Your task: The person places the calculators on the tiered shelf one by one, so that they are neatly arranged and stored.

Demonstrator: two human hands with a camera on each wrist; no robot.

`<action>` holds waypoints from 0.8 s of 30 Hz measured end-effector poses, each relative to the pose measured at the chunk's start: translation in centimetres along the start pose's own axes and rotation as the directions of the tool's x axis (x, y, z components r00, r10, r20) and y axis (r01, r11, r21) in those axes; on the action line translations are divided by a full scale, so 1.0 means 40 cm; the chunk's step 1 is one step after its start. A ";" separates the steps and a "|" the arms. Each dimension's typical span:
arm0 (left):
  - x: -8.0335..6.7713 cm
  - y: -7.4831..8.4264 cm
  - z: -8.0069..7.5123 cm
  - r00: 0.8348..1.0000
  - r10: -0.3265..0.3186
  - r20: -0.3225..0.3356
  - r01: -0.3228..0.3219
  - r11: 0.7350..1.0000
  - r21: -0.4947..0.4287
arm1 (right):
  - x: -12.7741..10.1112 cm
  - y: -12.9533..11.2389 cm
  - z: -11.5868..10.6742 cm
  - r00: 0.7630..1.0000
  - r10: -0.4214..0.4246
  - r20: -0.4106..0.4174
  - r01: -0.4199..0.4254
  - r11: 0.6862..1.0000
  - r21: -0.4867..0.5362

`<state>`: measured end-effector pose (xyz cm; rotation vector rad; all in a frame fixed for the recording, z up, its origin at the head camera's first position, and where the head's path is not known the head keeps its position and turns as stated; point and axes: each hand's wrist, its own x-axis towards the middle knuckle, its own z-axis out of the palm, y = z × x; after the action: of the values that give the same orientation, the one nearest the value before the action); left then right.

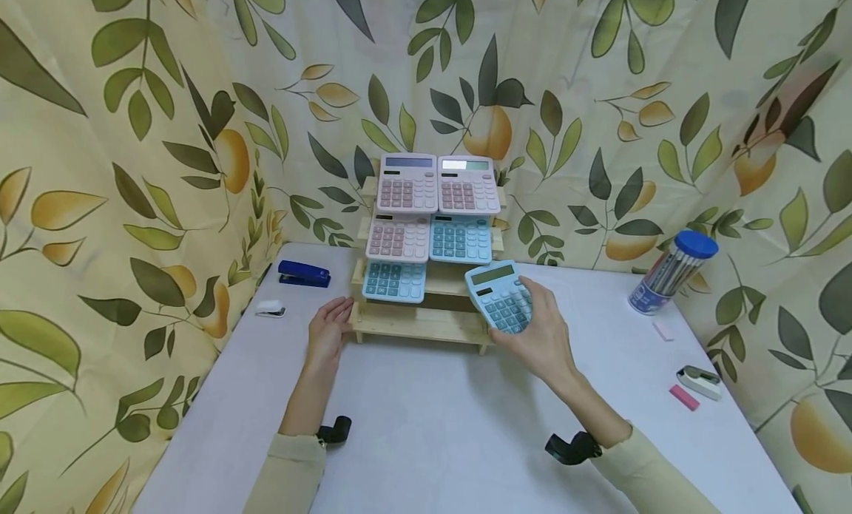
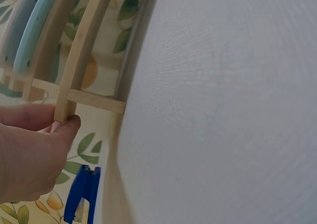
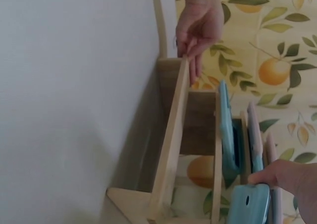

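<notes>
The left hand point(image 1: 328, 329) grips the tiered pale wooden rack's point(image 1: 419, 323) near-left corner, steadying it, while the right hand point(image 1: 542, 329) holds a light-blue plastic calculator point(image 1: 501, 295) beside the empty lower-right slot.

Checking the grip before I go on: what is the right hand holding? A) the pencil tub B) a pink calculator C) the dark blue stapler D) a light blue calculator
D: the right hand grips a light blue calculator in front of the tiered wooden rack.
</notes>
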<state>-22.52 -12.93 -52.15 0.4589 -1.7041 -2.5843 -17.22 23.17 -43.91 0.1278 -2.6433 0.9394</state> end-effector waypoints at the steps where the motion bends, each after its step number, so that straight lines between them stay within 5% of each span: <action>1: 0.001 0.000 0.000 1.000 -0.001 0.001 0.001 1.000 -0.001 | 0.001 -0.001 0.002 1.000 0.002 0.000 -0.002 1.000 0.000; 24: 0.002 0.001 -0.001 1.000 -0.003 0.000 0.003 1.000 -0.020 | 0.028 -0.044 0.057 1.000 -0.022 -0.002 0.022 1.000 -0.004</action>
<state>-22.61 -13.01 -52.15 0.4616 -1.6766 -2.6007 -18.58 20.39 -44.15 0.1545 -2.6362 0.9267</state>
